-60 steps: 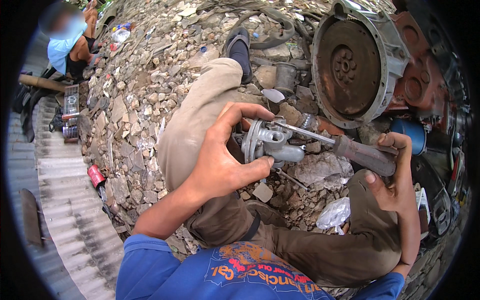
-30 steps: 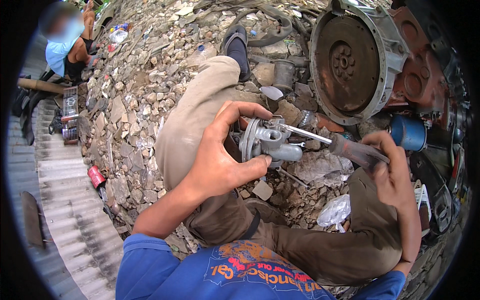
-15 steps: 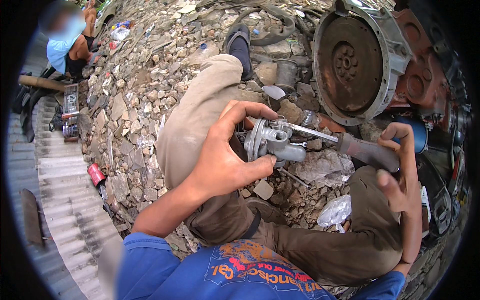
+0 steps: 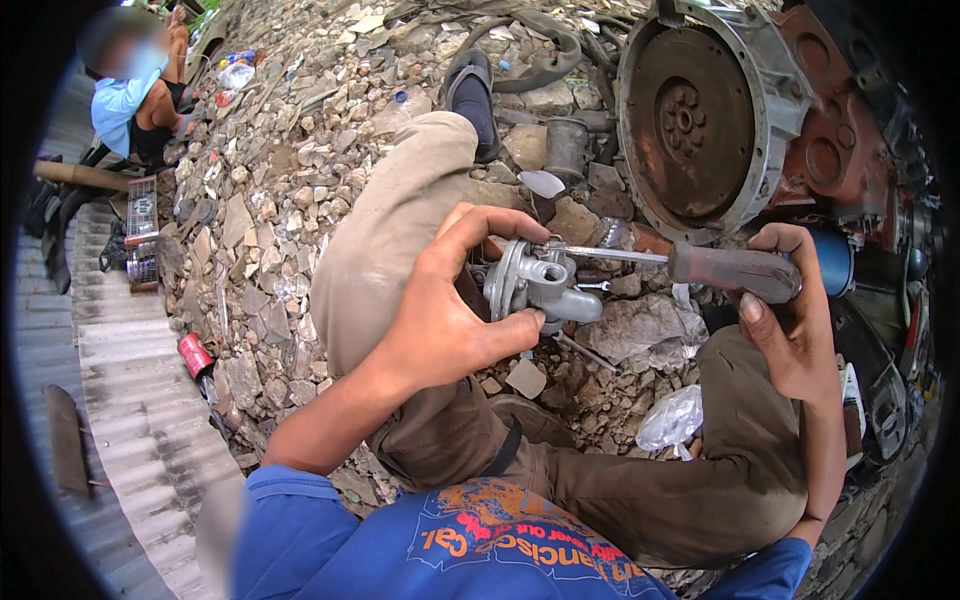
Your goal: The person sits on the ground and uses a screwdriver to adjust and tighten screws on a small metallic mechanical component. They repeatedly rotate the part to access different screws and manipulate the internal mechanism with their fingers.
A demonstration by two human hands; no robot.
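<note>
My left hand is closed round a small grey metal fuel pump with a round flanged body and stubby pipe ports. The thumb presses its near side and the index finger reaches over the far edge. In my right hand is a screwdriver with a dark, worn handle, lying almost level. Fingers wrap behind the handle's end, and the thumb rests against its near side. Its blade points left and meets the pump's upper edge by my left fingertip; the exact contact at the tip is too small to tell.
A large bell housing with a rusty flywheel stands at the upper right beside a red engine block. A wrench and a clear plastic bag lie on the rubble. Corrugated sheets run along the left; another person sits far left.
The screwdriver has swung from a downward slant to nearly level. My right thumb has come up against its handle, and the fingers have shifted. My left hand still holds the pump.
</note>
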